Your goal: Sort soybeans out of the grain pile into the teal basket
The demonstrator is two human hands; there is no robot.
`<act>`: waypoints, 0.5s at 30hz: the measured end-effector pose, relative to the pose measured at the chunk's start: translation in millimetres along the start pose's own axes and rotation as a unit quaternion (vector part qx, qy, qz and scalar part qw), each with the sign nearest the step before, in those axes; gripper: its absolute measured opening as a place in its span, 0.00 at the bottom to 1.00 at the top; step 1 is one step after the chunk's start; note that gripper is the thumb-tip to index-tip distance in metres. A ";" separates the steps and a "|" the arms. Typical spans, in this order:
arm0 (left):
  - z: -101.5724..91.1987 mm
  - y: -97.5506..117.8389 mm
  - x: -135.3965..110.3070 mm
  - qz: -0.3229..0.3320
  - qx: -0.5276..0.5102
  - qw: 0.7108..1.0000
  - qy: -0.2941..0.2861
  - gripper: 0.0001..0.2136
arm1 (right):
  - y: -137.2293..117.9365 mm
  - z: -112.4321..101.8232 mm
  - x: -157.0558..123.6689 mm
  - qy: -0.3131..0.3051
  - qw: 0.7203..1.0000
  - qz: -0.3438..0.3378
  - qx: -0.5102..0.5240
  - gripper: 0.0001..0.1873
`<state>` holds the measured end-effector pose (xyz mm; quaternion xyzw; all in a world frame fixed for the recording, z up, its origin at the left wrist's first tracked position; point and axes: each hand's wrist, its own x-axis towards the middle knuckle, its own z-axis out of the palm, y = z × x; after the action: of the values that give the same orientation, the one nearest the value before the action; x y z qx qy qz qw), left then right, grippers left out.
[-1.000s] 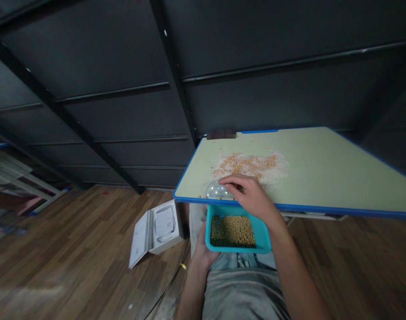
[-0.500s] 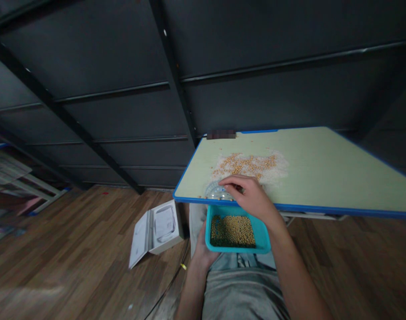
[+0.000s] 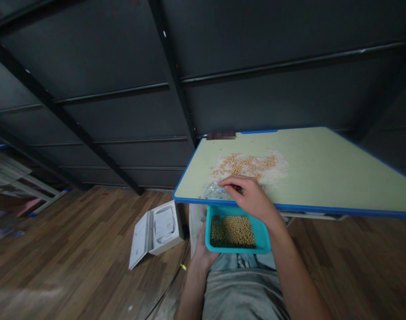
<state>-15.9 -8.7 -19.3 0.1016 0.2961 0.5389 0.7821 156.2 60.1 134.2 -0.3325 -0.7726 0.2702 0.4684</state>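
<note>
My left hand (image 3: 204, 251) grips the left side of a teal plastic basket (image 3: 263, 235), its fingers partly hidden beneath it. Pale yellow dried beans, like soybeans (image 3: 238, 231), lie inside the basket, which is held just below the table's front edge. Over that edge, my right hand (image 3: 248, 195) is closed with thumb and index finger at the rim of a clear plastic dish or lid (image 3: 213, 191). Its other fingers are curled and partly hidden. Behind the hand, more beans (image 3: 238, 166) are scattered among white grains (image 3: 279, 166) that look like rice.
The pale green table (image 3: 323, 173) has a blue rim. A few loose beans (image 3: 200, 197) sit near its front left corner. An open white box (image 3: 165, 226) stands on the wooden floor (image 3: 99, 249), near a black cable (image 3: 169, 284). Dark panels (image 3: 256, 102) rise behind the table.
The clear plastic piece has shifted slightly under my right hand, and fewer beans show along its front edge. My left hand and the basket stay in nearly the same place.
</note>
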 end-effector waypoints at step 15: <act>13.9 8.7 -5.4 0.028 0.003 1.000 0.005 0.17 | 1.8 0.4 -0.3 0.005 1.000 -0.025 -0.016 0.18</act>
<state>-16.0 -7.9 -2.0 0.1094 0.2987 0.5603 0.7648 156.4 60.9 132.5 -0.3218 -0.7826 0.2438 0.4739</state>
